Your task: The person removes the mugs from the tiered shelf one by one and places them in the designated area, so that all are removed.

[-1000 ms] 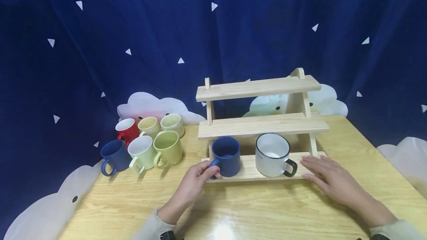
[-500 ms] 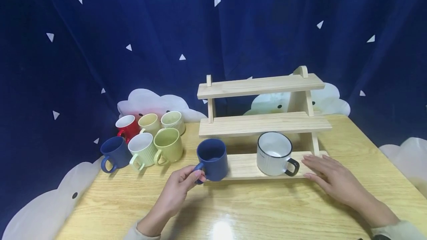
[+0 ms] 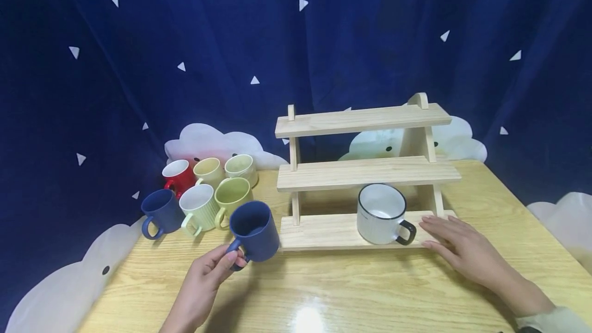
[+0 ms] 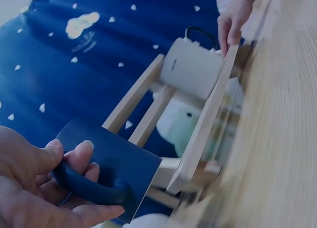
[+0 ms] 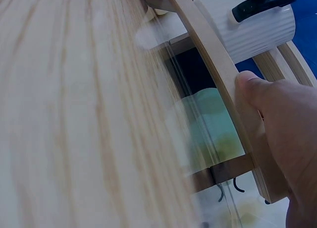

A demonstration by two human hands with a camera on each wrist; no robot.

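In my left hand (image 3: 203,284) is a dark blue mug (image 3: 259,238), held by its handle above the table, left of the wooden shelf rack (image 3: 319,233). The left wrist view shows fingers curled through and around the mug's handle (image 4: 89,186). My right hand (image 3: 467,251) rests on the right end of the rack's bottom board, fingers fairly straight. Its thumb (image 5: 250,82) touches the board's edge in the right wrist view. A white ribbed mug (image 3: 379,220) with black rim and handle stands on that board, just left of the right hand.
Several mugs stand grouped at the table's left: a red one (image 3: 179,176), a second blue one (image 3: 163,212), a pale green ribbed one (image 3: 199,207) and a yellow-green one (image 3: 233,194) among them. A blue curtain (image 3: 351,40) hangs behind the table (image 3: 361,292).
My left hand has taken the blue mug off the left part of the bottom board and carried it leftward. The right hand and white mug have stayed in place.
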